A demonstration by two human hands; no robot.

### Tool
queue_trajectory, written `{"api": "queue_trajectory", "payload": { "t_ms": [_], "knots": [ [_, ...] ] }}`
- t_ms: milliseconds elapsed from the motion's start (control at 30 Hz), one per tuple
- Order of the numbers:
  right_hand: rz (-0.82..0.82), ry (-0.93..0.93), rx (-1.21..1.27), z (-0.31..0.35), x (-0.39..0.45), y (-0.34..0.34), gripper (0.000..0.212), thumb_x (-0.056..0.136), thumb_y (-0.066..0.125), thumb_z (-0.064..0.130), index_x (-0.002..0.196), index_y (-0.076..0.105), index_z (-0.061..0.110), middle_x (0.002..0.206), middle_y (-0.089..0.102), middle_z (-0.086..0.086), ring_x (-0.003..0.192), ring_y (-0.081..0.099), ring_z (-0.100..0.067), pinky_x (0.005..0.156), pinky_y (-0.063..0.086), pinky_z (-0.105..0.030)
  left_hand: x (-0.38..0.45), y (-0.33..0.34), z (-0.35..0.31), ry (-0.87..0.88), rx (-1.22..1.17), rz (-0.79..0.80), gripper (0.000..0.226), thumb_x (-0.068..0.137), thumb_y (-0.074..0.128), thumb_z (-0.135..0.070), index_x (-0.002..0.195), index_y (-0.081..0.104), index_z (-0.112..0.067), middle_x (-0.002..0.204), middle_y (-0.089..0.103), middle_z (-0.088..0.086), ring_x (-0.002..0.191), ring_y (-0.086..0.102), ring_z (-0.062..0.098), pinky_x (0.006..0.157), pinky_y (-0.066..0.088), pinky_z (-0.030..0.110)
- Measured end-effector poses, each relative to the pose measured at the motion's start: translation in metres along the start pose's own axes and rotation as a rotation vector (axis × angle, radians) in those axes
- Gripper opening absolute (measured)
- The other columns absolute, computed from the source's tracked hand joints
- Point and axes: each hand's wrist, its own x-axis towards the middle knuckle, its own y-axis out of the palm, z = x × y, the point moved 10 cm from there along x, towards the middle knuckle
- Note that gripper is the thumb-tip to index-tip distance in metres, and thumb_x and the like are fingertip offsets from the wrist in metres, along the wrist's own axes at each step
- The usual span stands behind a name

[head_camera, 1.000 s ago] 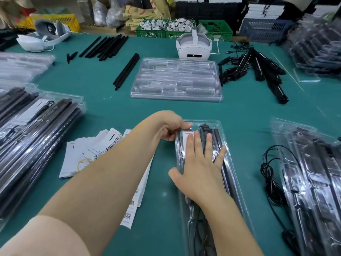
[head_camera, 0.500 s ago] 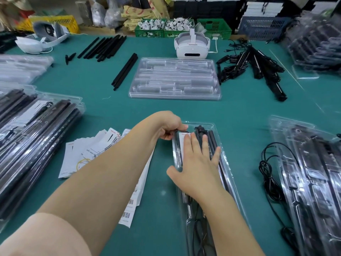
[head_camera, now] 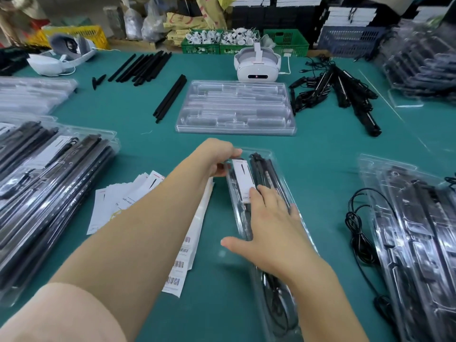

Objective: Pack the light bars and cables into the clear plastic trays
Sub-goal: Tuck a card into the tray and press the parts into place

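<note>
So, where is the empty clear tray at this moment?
In the head view, the empty clear tray lies at the table's far centre, just before the white headset, between two black bars leftward and tangled cables rightward.

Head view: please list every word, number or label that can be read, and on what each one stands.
No text reads with certainty.
White paper card in the clear plastic tray: small print, blurred.
White leaflets on the green table: blurred coloured print.
White barcode strips: bars visible, digits too small.
Tan cardboard boxes: red marks, unreadable.
</note>
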Motion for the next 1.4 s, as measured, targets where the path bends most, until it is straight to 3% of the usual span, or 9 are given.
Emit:
{"api": "queue_trajectory", "payload": {
  "t_ms": [267,433,533,600,700,833,933,1100,1400],
  "knots": [
    [-0.191,0.069,-0.052,0.021,-0.015,-0.022,0.062,0.090,0.045,0.071,0.122,0.048,0.018,0.136,0.049,0.000,0.130,0.046,-0.021,0.093,0.045,-0.036,-0.013,-0.045,-0.007,0.048,-0.177,-0.173,0.010,0.091,0.062,-0.007,0.090,0.052,-0.008,0.089,0.066,0.016,0.070,0.070,0.031,0.063,0.063,0.048],
    [-0.154,0.051,-0.264,0.037,-0.021,-0.032,0.039,0.095,0.056,0.040,0.122,0.041,0.017,0.126,0.050,0.000,0.106,0.058,-0.023,0.067,0.037,-0.034,-0.029,-0.055,-0.025,0.132,-0.117,-0.236,0.015,0.084,0.050,0.002,0.077,0.046,-0.009,0.082,0.058,0.015,0.069,0.062,0.029,0.070,0.062,0.050],
    [-0.176,0.058,-0.240,0.034,-0.025,-0.056,0.016,0.089,0.054,0.023,0.102,0.045,0.019,0.095,0.048,0.002,0.072,0.049,-0.026,0.056,0.028,-0.034,-0.048,-0.051,-0.045,0.176,-0.137,-0.186,0.014,0.092,0.053,-0.004,0.080,0.050,-0.009,0.067,0.061,0.010,0.054,0.063,0.024,0.051,0.060,0.038],
    [-0.189,0.068,-0.114,0.022,-0.027,-0.075,0.012,0.083,0.058,0.024,0.087,0.048,0.018,0.082,0.054,0.003,0.068,0.052,-0.025,0.052,0.034,-0.034,-0.062,-0.043,-0.058,0.215,-0.247,-0.083,0.024,0.097,0.060,-0.031,0.098,0.058,-0.008,0.079,0.066,0.006,0.062,0.067,0.020,0.049,0.056,0.029],
    [-0.198,0.077,0.383,-0.007,-0.028,-0.106,0.005,0.079,0.068,0.026,0.084,0.067,0.026,0.075,0.070,0.005,0.064,0.064,-0.012,0.059,0.050,-0.029,-0.084,-0.034,-0.062,0.314,-0.362,0.028,0.058,0.090,0.050,-0.067,0.116,0.066,-0.019,0.111,0.065,0.000,0.103,0.064,0.021,0.084,0.055,0.038],
    [-0.061,0.087,1.104,-0.042,-0.015,-0.111,0.031,0.070,0.080,0.034,0.100,0.078,0.030,0.117,0.073,0.003,0.102,0.071,-0.017,0.094,0.052,-0.053,-0.104,0.012,-0.004,0.270,-0.379,0.184,0.093,0.074,0.066,-0.071,0.150,0.036,-0.026,0.148,0.049,0.000,0.129,0.053,0.028,0.110,0.042,0.052],
    [-0.053,0.130,1.139,-0.060,-0.003,-0.091,0.050,0.063,0.077,0.040,0.110,0.076,0.027,0.128,0.068,-0.003,0.120,0.063,-0.028,0.104,0.045,-0.054,-0.115,0.056,0.026,0.177,-0.660,0.481,0.081,0.074,0.077,-0.048,0.140,0.051,-0.009,0.132,0.064,0.019,0.115,0.064,0.039,0.098,0.053,0.052],
    [-0.111,0.180,1.248,-0.080,0.004,-0.040,0.020,0.081,0.067,0.027,0.092,0.078,0.014,0.095,0.077,-0.011,0.083,0.074,-0.023,0.071,0.058,-0.036,-0.109,0.044,0.041,0.332,-0.581,0.332,0.041,0.080,0.078,-0.017,0.118,0.064,-0.007,0.102,0.075,0.014,0.083,0.073,0.023,0.073,0.059,0.037],
    [-0.091,0.285,1.483,-0.101,0.031,0.012,0.026,0.084,0.075,0.006,0.108,0.070,-0.001,0.089,0.074,-0.016,0.074,0.070,-0.024,0.065,0.059,-0.033,-0.085,0.044,0.058,0.415,-0.376,0.214,0.045,0.076,0.082,-0.030,0.115,0.061,-0.024,0.107,0.075,0.002,0.100,0.073,0.023,0.090,0.058,0.051]
  ]
}}
